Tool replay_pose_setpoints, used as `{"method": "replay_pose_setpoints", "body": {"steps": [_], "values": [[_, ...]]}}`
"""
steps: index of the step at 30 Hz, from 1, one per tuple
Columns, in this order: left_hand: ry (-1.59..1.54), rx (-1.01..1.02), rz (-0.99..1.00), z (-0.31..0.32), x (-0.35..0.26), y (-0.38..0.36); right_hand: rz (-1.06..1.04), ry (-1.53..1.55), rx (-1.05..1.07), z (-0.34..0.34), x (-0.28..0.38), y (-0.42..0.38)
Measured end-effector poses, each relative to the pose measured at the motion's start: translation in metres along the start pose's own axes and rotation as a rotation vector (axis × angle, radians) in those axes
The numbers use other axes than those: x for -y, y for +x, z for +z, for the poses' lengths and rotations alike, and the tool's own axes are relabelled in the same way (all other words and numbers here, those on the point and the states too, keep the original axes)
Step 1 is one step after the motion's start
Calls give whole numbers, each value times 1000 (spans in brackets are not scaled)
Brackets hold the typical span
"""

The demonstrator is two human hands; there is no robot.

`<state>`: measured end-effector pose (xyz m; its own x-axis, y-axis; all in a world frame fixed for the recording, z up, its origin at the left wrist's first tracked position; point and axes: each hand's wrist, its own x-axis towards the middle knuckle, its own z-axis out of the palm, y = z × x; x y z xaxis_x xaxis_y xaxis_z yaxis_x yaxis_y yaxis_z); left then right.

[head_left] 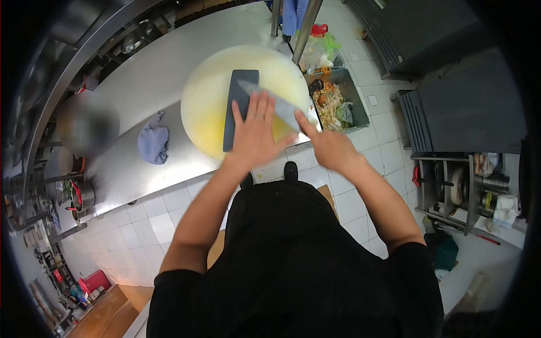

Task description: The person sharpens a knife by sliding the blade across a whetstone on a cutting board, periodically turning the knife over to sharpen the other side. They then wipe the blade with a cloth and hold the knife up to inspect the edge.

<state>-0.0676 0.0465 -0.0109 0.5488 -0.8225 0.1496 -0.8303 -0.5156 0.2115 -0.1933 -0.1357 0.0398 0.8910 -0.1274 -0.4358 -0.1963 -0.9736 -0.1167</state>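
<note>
A dark rectangular sharpening stone [230, 127] lies lengthwise on a round, yellowish-white cutting board [203, 84]. Across the stone slants a knife [286, 112], its tip over the stone's upper part and its blade slightly blurred. My right hand [332, 147] is closed round the knife's handle at the board's right edge. Spread fingers of my left hand [256, 132] rest at the blade and over the stone, with the fingertips by the blade and the thumb pointing right.
The board is on a steel counter [169, 62]. A blue-grey cloth [153, 139] lies to its left. Right of the board, a grey bin [360, 112] holds food scraps, with plastic bags [321, 53] behind it. Metal posts [307, 31] rise near the board's upper right.
</note>
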Motion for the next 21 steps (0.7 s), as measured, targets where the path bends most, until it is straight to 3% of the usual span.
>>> {"method": "replay_pose_setpoints", "body": {"steps": [3, 4, 6, 10, 13, 18, 19, 21], "values": [[-23, 94, -70, -5, 18, 39, -43, 53, -104, 2, -1, 15], [-41, 78, -53, -6, 18, 30, -62, 75, -127, 1, -1, 17], [-52, 65, -37, -15, 1, -18, -32, 96, 74, -8, 16, -18], [-114, 78, -60, -26, -19, -90, -126, 91, 122, 19, 32, -52], [24, -27, -91, -10, 17, -56, -178, 81, 9, 22, 34, -4], [36, 141, -310, -27, 82, 46, -204, 110, -65, -24, 39, 109], [23, 196, -342, -31, 86, 51, -193, 120, -50, -28, 40, 113], [33, 116, -293, -23, 77, 16, -220, 130, -19, -19, 39, 94]]}}
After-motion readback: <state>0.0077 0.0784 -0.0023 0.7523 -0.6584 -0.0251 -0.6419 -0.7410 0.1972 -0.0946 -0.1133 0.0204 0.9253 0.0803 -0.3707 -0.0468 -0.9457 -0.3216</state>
